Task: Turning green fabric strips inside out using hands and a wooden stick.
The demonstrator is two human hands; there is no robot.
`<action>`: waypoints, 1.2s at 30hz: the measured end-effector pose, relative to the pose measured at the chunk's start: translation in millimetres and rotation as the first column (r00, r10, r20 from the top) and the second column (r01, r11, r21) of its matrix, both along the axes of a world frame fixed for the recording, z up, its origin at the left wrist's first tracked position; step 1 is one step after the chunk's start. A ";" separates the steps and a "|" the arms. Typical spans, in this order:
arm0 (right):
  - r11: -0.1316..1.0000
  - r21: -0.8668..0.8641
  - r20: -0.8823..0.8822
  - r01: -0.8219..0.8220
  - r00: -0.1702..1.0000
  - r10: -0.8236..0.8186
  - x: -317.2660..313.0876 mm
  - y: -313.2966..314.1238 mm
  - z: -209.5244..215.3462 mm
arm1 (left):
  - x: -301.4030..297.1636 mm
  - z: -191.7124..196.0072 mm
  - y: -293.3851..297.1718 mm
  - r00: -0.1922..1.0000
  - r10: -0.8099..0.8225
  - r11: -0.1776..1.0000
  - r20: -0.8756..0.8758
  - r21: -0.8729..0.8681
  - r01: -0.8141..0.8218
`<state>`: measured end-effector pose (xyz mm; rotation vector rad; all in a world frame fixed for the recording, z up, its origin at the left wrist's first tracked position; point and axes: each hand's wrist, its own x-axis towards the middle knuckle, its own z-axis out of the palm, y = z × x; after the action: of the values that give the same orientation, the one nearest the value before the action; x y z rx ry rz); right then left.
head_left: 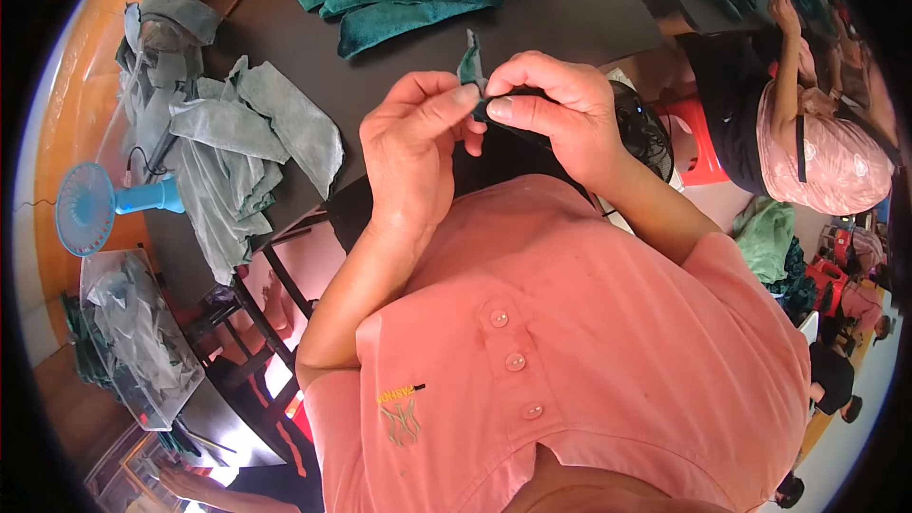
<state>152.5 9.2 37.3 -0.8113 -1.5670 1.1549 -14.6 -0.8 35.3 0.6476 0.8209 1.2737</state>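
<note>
In front of my chest, my left hand (413,133) and my right hand (568,109) meet at the fingertips on a small dark green velvet fabric strip (469,59). Both hands are closed in a pinch, thumb against fingers. One narrow end of the strip sticks up above the left thumb and shows a paler underside. The rest of it is mostly hidden by my fingers. Just beyond my hands, a stack of folded green velvet pieces (408,2) lies on the dark table (271,24).
Grey-green fabric pieces (237,128) heap over the table's left side, beside a small blue fan (87,209). A clear bin (142,337) of fabric stands lower left. To the right are a black fan (641,128), a red stool (698,138) and a seated person (826,157).
</note>
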 end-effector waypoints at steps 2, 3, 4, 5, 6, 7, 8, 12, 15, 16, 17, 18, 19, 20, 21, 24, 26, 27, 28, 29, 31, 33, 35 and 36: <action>0.999 0.042 0.041 0.006 0.999 -0.007 0.7 1.6 1.1 | 0.7 4.2 -0.1 0.999 -0.034 0.999 -0.022 0.014 0.034; 0.997 0.078 0.087 0.003 0.996 -0.010 1.5 0.7 1.7 | -0.3 4.8 0.4 0.999 -0.038 0.999 -0.026 0.013 0.038; 0.997 0.077 0.084 0.007 0.996 -0.014 2.1 0.4 1.2 | -2.9 5.2 1.6 0.991 -0.068 0.996 -0.114 0.049 0.074; 0.993 0.116 0.117 -0.009 0.993 -0.005 2.9 0.7 0.3 | -5.2 5.4 2.7 0.975 -0.094 0.990 -0.202 0.082 0.112; 0.987 0.156 0.149 -0.028 0.989 0.005 3.1 1.8 -0.1 | -7.3 6.0 4.2 0.974 -0.096 0.990 -0.206 0.083 0.115; 0.987 0.156 0.145 -0.025 0.989 0.002 3.3 2.3 0.2 | -9.1 6.3 5.7 0.974 -0.089 0.988 -0.210 0.103 0.113; 0.986 0.165 0.154 -0.002 0.988 -0.024 3.6 2.7 1.0 | -9.6 6.7 6.9 0.973 -0.083 0.986 -0.214 0.123 0.111; 0.972 0.234 0.176 0.030 0.982 -0.073 3.7 9.8 3.2 | -6.2 10.7 7.2 0.963 0.001 0.983 -0.271 0.179 0.050; 0.969 0.245 0.183 0.026 0.980 -0.073 -0.9 12.0 4.0 | -0.1 6.6 6.4 0.960 0.105 0.977 -0.261 0.207 -0.051; 0.969 0.246 0.180 0.026 0.981 -0.072 -3.5 10.7 3.6 | 1.5 0.7 6.9 0.900 0.228 0.944 -0.371 0.311 -0.111; 0.974 0.223 0.177 0.035 0.981 -0.076 -6.8 7.9 1.9 | 2.1 -6.5 7.9 0.814 0.355 0.895 -0.459 0.418 -0.154; 0.979 0.199 0.174 0.046 0.981 -0.081 -9.2 6.3 -0.5 | 3.0 -13.0 11.2 0.729 0.460 0.812 -0.507 0.572 -0.115; 0.979 0.199 0.172 0.046 0.982 -0.081 -10.1 7.3 -2.0 | 2.2 -16.7 13.8 0.728 0.460 0.812 -0.509 0.572 -0.114; 0.976 0.209 0.167 0.055 0.982 -0.091 -10.7 9.1 -3.3 | 1.8 -18.1 16.0 0.627 0.528 0.778 -0.573 0.622 -0.086; 0.974 0.216 0.164 0.064 0.981 -0.101 -10.8 9.5 -4.6 | 3.4 -14.5 16.4 0.516 0.589 0.746 -0.622 0.664 -0.051; 0.995 0.061 -0.028 0.078 0.997 -0.076 -16.9 6.3 0.9 | 4.9 2.7 17.2 0.910 0.243 0.961 -0.336 0.207 -0.181; 0.998 0.000 -0.069 0.067 0.995 -0.067 -12.6 5.0 -1.0 | -1.6 4.0 20.2 0.998 0.047 0.997 -0.039 0.070 -0.044; 0.997 -0.067 -0.111 0.048 0.992 -0.055 -10.5 3.8 -2.8 | -2.9 5.1 17.8 0.998 0.045 0.997 -0.037 0.069 -0.042; 0.996 -0.069 -0.109 0.050 0.992 -0.058 -8.7 4.4 -3.8 | -3.7 7.1 15.3 1.000 -0.016 1.000 -0.025 0.015 0.017; 0.996 -0.053 -0.112 0.070 0.991 -0.075 -6.9 5.8 -4.8 | -4.4 7.8 13.5 0.997 -0.076 0.996 -0.009 -0.039 0.076; 0.996 -0.041 -0.115 0.084 0.989 -0.089 -6.0 6.5 -5.8 | -5.1 5.2 9.7 0.995 -0.095 0.995 -0.010 -0.038 0.094; 0.995 0.046 -0.047 0.093 0.995 -0.091 -5.9 8.3 -5.9 | -2.9 5.3 9.1 0.996 -0.052 0.999 -0.071 -0.002 0.052; 0.995 0.048 -0.029 0.082 0.996 -0.081 -5.7 8.1 -4.6 | -4.8 3.0 10.5 0.996 -0.071 0.997 -0.045 -0.027 0.070; 0.996 0.054 -0.012 0.073 0.997 -0.073 -5.8 6.3 -4.1 | -6.2 1.8 9.2 0.996 -0.091 0.995 -0.020 -0.046 0.090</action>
<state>146.8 15.5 33.2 -0.8189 -1.5416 1.0580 -20.8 8.4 37.1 0.6567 0.8272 1.1642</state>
